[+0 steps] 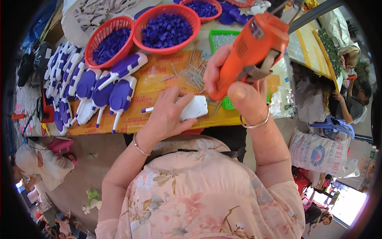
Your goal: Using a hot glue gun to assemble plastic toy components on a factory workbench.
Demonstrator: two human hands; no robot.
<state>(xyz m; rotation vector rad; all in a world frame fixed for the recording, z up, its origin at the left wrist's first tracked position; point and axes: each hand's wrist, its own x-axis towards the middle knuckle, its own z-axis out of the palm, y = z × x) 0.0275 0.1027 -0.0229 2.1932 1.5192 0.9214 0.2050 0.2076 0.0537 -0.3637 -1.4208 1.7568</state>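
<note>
My left hand point(162, 116) holds a small white plastic piece point(197, 106) against the table, with thumb and fingers along its edges. A thin white handle with a purple end point(147, 109) sticks out on the other side of that hand. My right hand point(251, 97) is wrapped around an orange power screwdriver point(254, 47), held up above the table. Its tip is hidden. Loose metal rods point(192, 73) lie beyond my hands. Several assembled purple-and-white paddle-shaped pieces point(122, 95) lie to the left of my left hand.
Red baskets point(138, 34) of small purple parts stand at the back. A green tray point(213, 36) with small metal pieces sits behind the screwdriver. More white-and-purple pieces point(65, 71) are piled far left. A stuffed white sack point(318, 153) stands on the right, and another person point(356, 105) sits nearby.
</note>
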